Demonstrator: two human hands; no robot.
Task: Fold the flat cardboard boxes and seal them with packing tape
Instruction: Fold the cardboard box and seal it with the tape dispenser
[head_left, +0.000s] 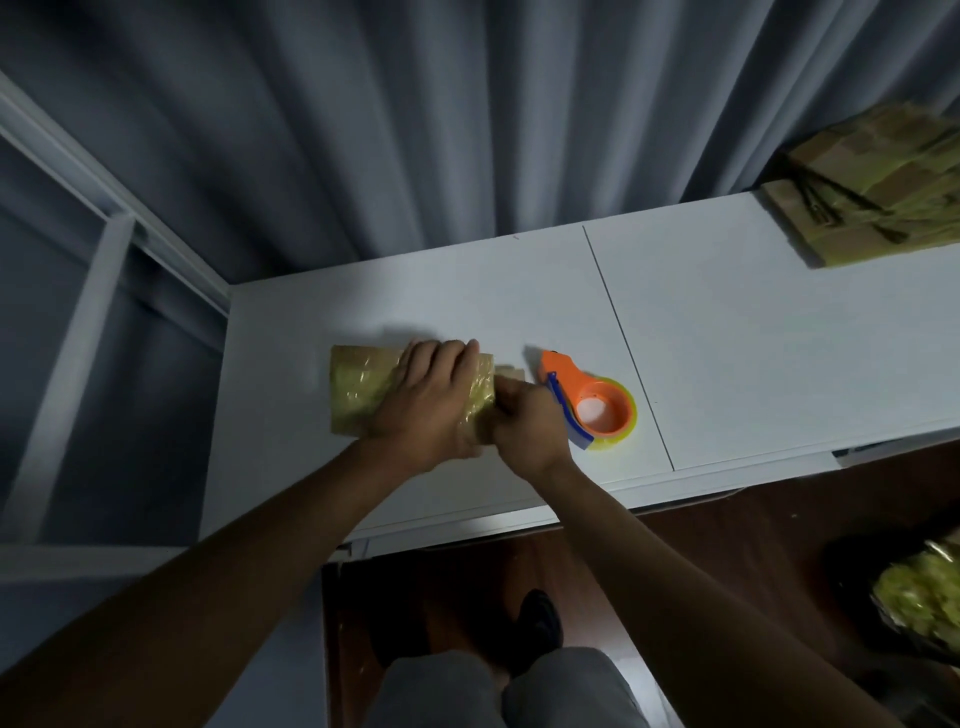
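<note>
Right now one small cardboard box (358, 392) lies on the white table (727, 338), near its front left part, at about nine o'clock from the tape dispenser (587, 397). Its brown surface is covered with crinkled, glossy yellowish tape, and a bare cardboard flap sticks out at its three o'clock end. The left hand (426, 400) lies flat across the box, fingers straight and pressing down. The right hand (524, 421) sits at the box's three o'clock end with fingers curled in; whether it pinches the flap or the tape I cannot tell. One orange dispenser with a blue blade guard holds one roll of clear yellowish tape and rests just beside the right hand. At two o'clock, by the table's far edge, sits one stack of flat cardboard (878, 197). At five o'clock, on the floor, a dark container (852, 571) holds yellowish shiny pieces, blurred.
</note>
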